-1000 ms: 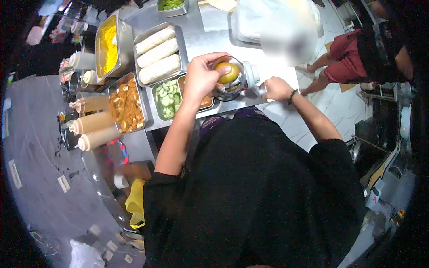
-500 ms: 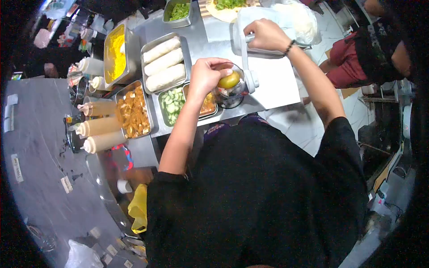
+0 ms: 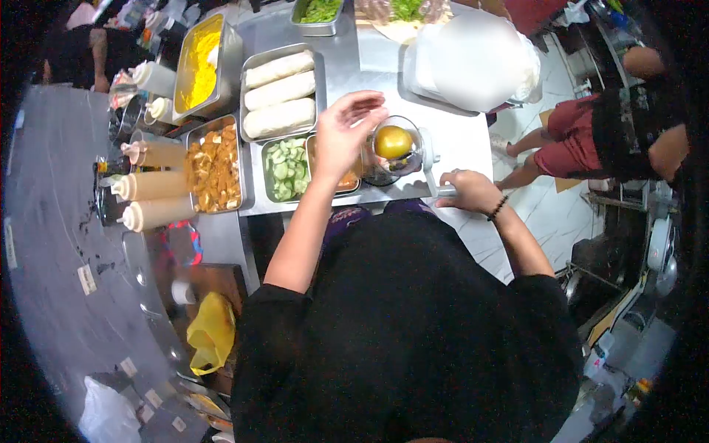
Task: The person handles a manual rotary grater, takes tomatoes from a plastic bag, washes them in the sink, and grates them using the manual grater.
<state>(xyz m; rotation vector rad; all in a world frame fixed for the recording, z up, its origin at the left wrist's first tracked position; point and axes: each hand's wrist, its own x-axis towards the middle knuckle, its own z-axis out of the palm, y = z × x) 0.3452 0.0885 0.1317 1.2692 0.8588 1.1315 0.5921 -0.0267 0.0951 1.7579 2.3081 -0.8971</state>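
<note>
A hand-crank slicer [image 3: 426, 139] with a clear round hopper stands at the counter's front edge. In its mouth sits a round, shiny olive-yellow thing [image 3: 393, 142] whose kind I cannot make out. My left hand [image 3: 351, 133] is just left of the hopper, fingers apart and holding nothing. Low on the right, my right hand [image 3: 470, 192] is wrapped round the crank handle [image 3: 446, 190]. Beside my left wrist, a steel tray of chopped cucumber [image 3: 286, 170] adjoins a tray of orange-brown food, partly covered by my forearm.
White rolls [image 3: 279, 114] fill a steel tray. Further left are diced brown chunks [image 3: 214, 171], yellow shredded food [image 3: 199, 77] and sauce bottles [image 3: 153, 186]. Chopped greens [image 3: 319, 10] stand at the back. Another person in red shorts [image 3: 565, 151] is on the right.
My left hand has let go of the round olive-yellow thing, which now rests in the hopper. My right hand has swung the crank from the far side down towards my body.
</note>
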